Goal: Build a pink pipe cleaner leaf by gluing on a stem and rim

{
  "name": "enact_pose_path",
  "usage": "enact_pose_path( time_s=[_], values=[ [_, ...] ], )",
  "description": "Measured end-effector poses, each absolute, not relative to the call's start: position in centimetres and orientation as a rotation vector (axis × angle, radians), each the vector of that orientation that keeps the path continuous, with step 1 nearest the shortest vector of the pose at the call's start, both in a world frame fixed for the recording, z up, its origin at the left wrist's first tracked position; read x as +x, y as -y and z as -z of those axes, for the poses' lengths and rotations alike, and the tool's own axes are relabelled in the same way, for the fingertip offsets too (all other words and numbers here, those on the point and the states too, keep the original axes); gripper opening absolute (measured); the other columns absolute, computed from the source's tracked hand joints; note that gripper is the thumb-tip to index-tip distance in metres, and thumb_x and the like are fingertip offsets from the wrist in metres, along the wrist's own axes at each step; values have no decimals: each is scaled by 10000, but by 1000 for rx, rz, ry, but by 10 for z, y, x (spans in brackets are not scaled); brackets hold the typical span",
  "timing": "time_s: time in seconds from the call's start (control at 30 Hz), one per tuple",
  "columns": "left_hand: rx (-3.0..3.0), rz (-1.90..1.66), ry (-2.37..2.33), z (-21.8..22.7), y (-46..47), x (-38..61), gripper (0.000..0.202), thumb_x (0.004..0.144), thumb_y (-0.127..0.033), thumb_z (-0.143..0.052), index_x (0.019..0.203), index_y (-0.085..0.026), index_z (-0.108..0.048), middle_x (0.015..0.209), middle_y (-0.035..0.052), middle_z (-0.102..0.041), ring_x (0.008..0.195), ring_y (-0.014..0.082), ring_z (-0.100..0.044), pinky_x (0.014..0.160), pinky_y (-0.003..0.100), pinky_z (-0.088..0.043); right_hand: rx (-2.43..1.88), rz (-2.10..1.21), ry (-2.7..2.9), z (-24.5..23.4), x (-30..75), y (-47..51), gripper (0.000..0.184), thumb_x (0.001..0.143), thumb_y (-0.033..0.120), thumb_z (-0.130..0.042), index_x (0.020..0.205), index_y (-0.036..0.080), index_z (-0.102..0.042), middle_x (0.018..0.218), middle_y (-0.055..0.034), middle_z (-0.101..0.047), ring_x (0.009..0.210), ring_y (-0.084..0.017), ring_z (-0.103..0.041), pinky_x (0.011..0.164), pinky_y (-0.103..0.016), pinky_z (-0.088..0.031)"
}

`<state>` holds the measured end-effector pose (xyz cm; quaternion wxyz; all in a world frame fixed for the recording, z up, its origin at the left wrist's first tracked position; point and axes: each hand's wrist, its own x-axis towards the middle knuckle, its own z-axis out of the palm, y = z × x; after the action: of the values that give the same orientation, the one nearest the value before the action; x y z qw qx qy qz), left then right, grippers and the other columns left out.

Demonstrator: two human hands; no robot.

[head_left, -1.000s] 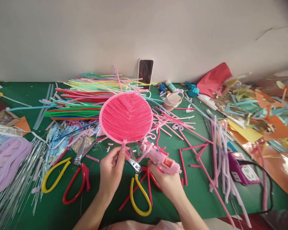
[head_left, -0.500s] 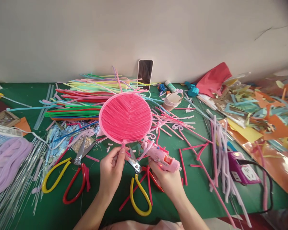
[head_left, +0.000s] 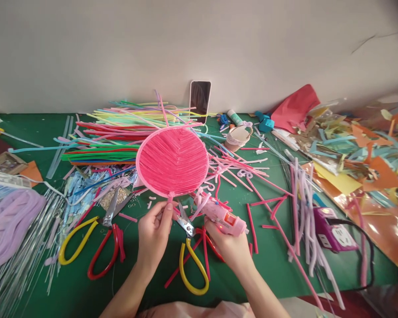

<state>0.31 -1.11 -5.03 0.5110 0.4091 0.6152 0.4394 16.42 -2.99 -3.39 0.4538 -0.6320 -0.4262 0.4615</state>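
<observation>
Pinches the short stem at the near edge of the pink woven disc (head_left: 172,161) between thumb and fingertips of the left hand (head_left: 154,232), closed tight, probably to steady the disc with its face turned up over the green table (head_left: 268,265). Grips the pink glue gun (head_left: 223,217) in the right hand (head_left: 230,247), fingers wrapped round the handle and nozzle aimed left toward that stem, seemingly so the tip can reach the joint. Works just above yellow-and-red scissors (head_left: 190,265) lying flat between the wrists. Has a small paper cup (head_left: 238,138) upright beyond the disc, near the wall; cannot tell what is inside. Has a purple power strip (head_left: 331,232) to the right, with a black cable looping from it.
</observation>
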Motion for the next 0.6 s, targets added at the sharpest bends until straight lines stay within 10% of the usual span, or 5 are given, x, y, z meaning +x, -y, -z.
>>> enact_pose_path(
  time_s=[0.6],
  values=[
    [1012,-1067,-1448,49,8,2,325,901,-477,-601,915,-166,-692,655,-15,-576,463,64,-406,406,182,-324,-1572,-1100,971,28,162,32,266,700,219,-555,565,236,-327,492,79,-322,464,-82,-267,437,-251,-213]
  ],
)
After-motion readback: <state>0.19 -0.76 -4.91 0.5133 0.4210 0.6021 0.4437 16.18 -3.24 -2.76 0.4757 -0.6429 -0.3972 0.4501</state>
